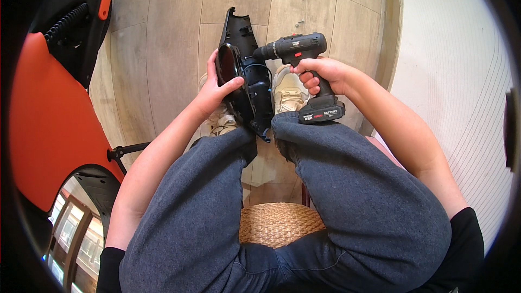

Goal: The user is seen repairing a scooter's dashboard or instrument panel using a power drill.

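Observation:
A black plastic cover (239,30) stands between my shoes, with a glossy black oval piece (229,65) on its left side and a thin cable on its inner side. My left hand (216,91) grips the oval piece, thumb across its face and fingers round the far edge. In my right hand (324,74) is a black cordless drill (305,45), the fist wrapped round its handle. Its chuck points left at the cover's inner side, close to a small screw-like point; whether the bit touches it I cannot tell. The drill's battery is just above my right knee.
An orange and black scooter-like body (59,119) with a coil spring (64,21) fills the left side. Small screws (299,23) lie on the wooden floor (168,0) beyond the drill. A white ribbed panel (450,76) borders the right. Beneath me is a woven seat (279,222).

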`<state>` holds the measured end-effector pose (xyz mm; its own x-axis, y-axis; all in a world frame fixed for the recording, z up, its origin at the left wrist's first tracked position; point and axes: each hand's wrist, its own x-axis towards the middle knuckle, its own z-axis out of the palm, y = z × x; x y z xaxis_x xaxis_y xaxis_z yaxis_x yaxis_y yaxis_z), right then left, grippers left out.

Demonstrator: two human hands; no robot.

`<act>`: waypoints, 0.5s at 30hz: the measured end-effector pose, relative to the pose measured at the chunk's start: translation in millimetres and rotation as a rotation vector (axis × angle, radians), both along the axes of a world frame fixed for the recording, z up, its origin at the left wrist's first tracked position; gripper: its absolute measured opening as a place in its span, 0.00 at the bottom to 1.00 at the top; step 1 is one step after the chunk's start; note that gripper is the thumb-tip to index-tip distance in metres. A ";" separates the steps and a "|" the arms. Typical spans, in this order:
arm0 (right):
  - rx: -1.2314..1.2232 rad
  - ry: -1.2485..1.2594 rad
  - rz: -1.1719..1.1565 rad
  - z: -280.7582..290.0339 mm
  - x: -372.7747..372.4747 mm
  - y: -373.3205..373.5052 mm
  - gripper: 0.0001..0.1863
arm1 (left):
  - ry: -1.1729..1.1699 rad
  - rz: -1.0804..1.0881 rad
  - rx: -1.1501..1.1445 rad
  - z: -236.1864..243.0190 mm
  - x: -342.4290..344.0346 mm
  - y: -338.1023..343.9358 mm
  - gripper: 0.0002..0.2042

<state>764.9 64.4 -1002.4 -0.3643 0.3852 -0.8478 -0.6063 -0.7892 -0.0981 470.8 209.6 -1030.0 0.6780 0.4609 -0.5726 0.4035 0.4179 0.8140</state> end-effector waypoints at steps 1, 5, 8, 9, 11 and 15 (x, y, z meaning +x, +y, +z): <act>-0.001 -0.001 0.000 0.4 0.1 -0.1 0.07 | -0.001 0.000 -0.001 -0.8 0.0 -0.3 0.56; -0.001 -0.009 0.001 1.6 -0.8 0.2 0.07 | -0.007 0.002 0.006 -0.4 -0.2 -0.4 0.56; -0.005 -0.009 -0.001 2.4 -1.0 0.7 0.07 | -0.003 0.000 0.007 0.7 0.2 0.0 0.55; -0.007 -0.005 -0.003 2.6 -1.3 0.9 0.07 | -0.002 -0.003 0.014 0.5 -0.2 0.2 0.55; -0.009 -0.002 -0.001 2.4 -1.1 1.1 0.07 | -0.006 -0.004 0.018 0.1 -0.1 0.3 0.55; -0.008 -0.003 0.004 1.9 -0.7 1.0 0.07 | -0.005 -0.006 0.056 0.6 1.1 -2.2 0.55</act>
<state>764.3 65.4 -1000.5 -0.3637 0.3771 -0.8518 -0.6026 -0.7925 -0.0935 471.9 207.4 -1029.4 0.6836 0.4881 -0.5426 0.4018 0.3690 0.8381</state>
